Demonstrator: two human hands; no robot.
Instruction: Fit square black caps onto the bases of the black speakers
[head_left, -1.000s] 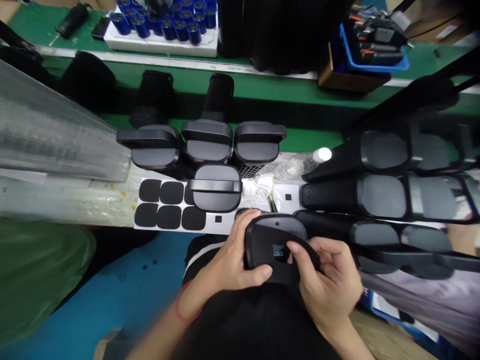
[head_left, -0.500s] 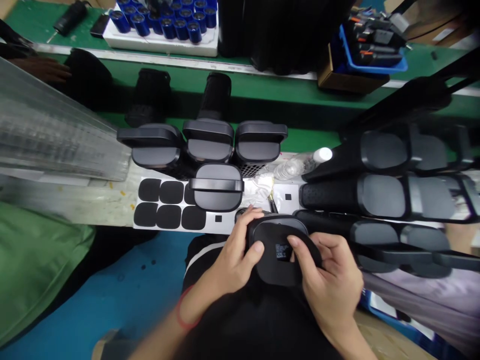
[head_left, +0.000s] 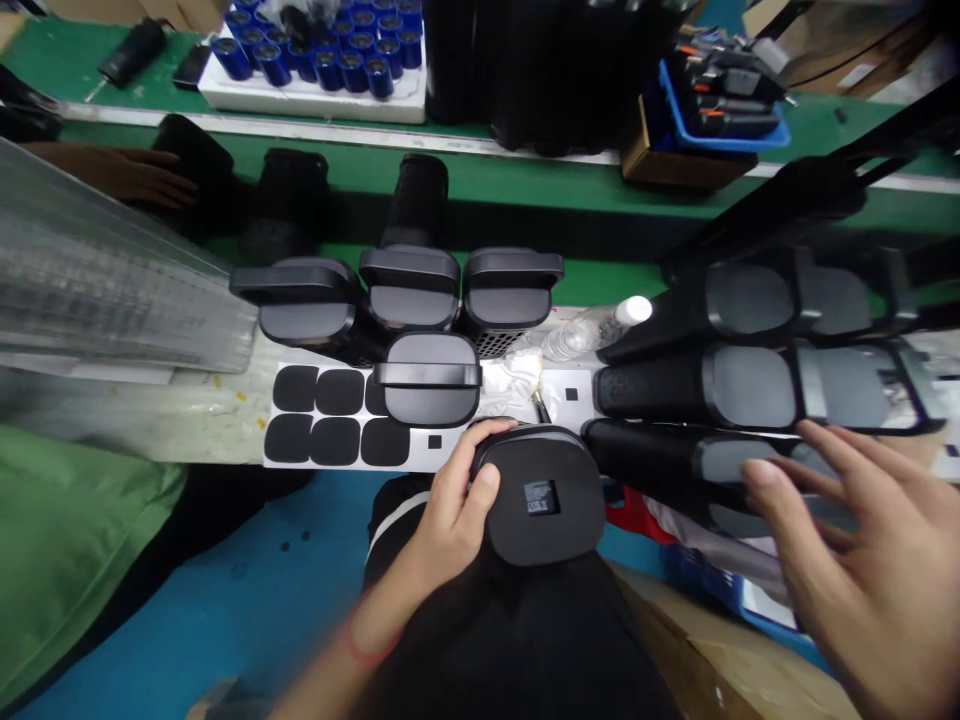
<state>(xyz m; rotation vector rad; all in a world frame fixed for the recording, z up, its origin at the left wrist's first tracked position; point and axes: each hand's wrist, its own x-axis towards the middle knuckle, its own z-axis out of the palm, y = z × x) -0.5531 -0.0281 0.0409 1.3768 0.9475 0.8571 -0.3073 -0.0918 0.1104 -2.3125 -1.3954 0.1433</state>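
Seen from the head camera, looking down: the left hand holds a black rounded unit against the person's lap, its grip closed on the unit's left edge with the thumb on top, a small label facing up at the unit's centre. The right hand is off the unit, fingers spread and grasping nothing, hovering over a row of black units lying on their sides at the right. Just beyond the held unit, on the bench, a white sheet of black pads lies beside four upright black units. Far left, another person's hand rests on the green conveyor.
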